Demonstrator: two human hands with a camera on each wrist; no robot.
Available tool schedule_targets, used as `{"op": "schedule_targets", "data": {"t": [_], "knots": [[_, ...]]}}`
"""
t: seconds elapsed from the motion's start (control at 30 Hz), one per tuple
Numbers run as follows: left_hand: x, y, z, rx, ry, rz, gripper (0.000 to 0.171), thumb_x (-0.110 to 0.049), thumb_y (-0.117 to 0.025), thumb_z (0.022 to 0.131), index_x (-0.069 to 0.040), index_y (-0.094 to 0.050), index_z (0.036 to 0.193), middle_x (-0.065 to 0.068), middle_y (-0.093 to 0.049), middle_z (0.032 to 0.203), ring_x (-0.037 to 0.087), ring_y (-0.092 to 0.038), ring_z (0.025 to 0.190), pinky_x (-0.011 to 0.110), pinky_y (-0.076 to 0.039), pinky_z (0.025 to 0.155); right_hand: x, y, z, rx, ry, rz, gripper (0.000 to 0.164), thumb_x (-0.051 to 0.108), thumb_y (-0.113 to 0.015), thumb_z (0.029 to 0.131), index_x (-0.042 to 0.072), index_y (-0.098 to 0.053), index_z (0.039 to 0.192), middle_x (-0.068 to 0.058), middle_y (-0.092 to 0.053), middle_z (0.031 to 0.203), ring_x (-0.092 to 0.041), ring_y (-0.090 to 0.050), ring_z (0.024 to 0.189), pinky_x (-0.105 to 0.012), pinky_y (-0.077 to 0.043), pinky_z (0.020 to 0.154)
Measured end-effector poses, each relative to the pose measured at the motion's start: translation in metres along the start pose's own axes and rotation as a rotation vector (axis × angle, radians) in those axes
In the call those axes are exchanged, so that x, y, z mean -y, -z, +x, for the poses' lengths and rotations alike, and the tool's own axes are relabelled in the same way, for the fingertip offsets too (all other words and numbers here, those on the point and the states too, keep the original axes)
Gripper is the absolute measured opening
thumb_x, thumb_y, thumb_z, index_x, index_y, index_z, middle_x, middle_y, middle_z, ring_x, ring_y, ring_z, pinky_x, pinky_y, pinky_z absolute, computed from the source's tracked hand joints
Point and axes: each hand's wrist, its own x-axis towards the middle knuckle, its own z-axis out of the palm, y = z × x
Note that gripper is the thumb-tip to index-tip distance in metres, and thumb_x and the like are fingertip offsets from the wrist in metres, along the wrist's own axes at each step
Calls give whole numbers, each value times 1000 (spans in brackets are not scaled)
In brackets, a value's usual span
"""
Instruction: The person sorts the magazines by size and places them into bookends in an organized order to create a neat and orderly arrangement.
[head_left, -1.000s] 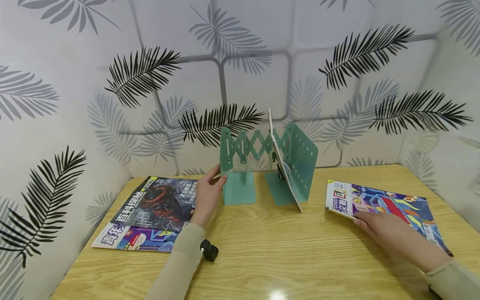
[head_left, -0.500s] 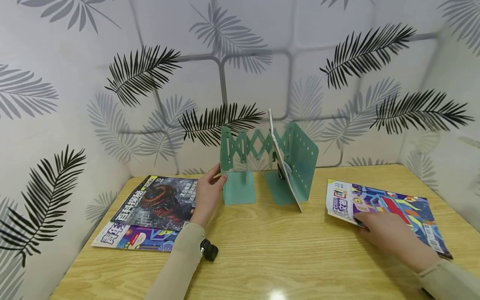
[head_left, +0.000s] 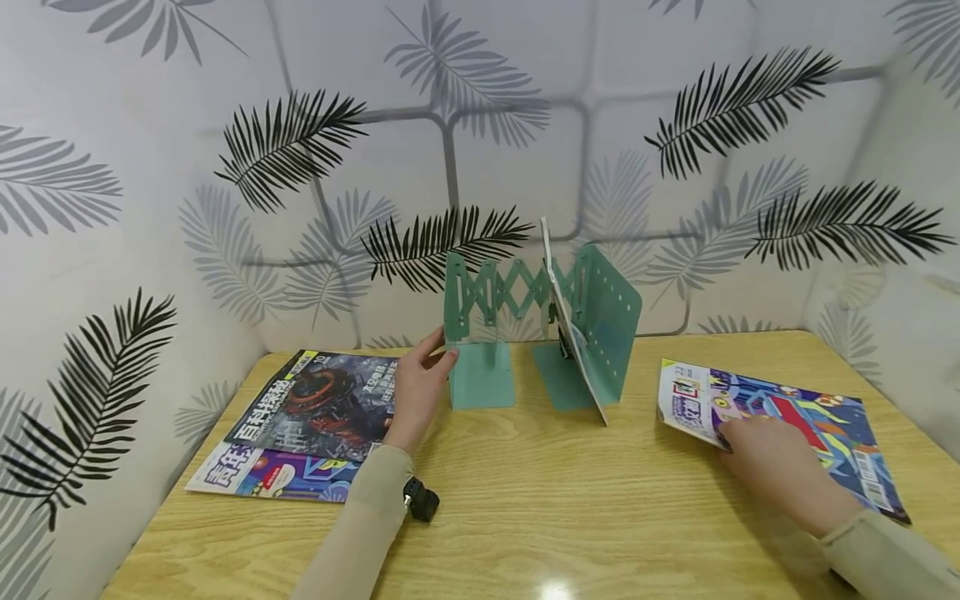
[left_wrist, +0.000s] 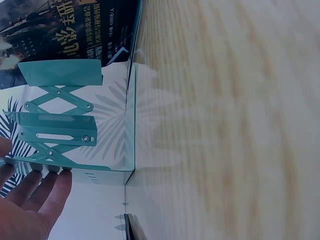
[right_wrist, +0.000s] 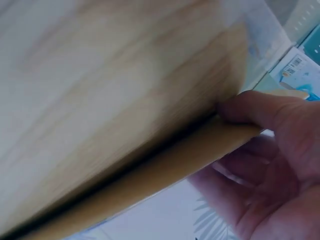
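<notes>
My left hand (head_left: 420,392) pinches the left end plate of a green expanding metal bookend (head_left: 482,379). In the left wrist view, the fingers (left_wrist: 56,192) press the plate's outer face, with the thumb partly cut off. One magazine (head_left: 581,358) leans inside the bookend near its right plate, mostly edge-on in the head view. At the right, my right hand (head_left: 783,467) grips the near edge of a colourful magazine (head_left: 832,417) lying on the table. Its left corner is raised slightly. The right wrist view shows the thumb (right_wrist: 250,107) on one side and fingers on the other.
Two overlapping magazines lie at the left: a dark one (head_left: 322,408) on top of a colourful one (head_left: 300,479). The wooden table (head_left: 570,500) meets a leaf-patterned wall (head_left: 510,158) behind the bookend. A small black device (head_left: 422,500) sits at my left wrist.
My right hand has shifted slightly left, its fingers now further over the magazine's near edge. The magazine has turned a little. The left hand stays at the bookend.
</notes>
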Motion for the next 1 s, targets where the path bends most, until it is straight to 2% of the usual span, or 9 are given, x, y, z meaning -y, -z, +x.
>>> {"op": "schedule_targets", "data": {"t": [0.2,0.47,0.73,0.87,1.0], "knots": [[-2,0,1,1,-4,-6,46,-26,-63,98,-22,-54,144,1,-59,133,20,-60,114,42,-53,89,0,1,-2,-31,-59,36,22,11,-81,75,4,-61,70,-10,-57,63,-27,-53,54,-48,-44,47],[-3,0,0,4,5,-13,47,-26,-63,98,-22,-53,144,2,-58,134,20,-60,115,43,-53,90,0,3,-4,-22,-75,22,16,10,-77,78,6,-63,71,-9,-58,63,-26,-53,54,-47,-43,43],[-1,0,-1,11,10,-32,47,-25,-63,98,-20,-53,144,3,-58,134,22,-60,115,43,-52,91,-1,1,-6,-50,-88,31,16,9,-74,80,6,-63,70,-6,-55,59,-22,-48,50,-44,-40,41],[-2,0,0,16,10,-36,47,-25,-62,99,-19,-52,144,6,-57,136,24,-60,116,45,-52,92,-3,0,-6,-72,-83,28,15,8,-74,80,6,-63,70,-8,-56,59,-25,-51,49,-45,-40,40],[-8,0,-1,21,15,-25,48,-20,-61,99,-14,-50,145,11,-56,138,29,-58,118,46,-51,92,-7,-1,-7,-100,-83,21,18,9,-74,80,8,-60,68,-9,-57,59,-29,-54,49,-47,-39,39]]}}
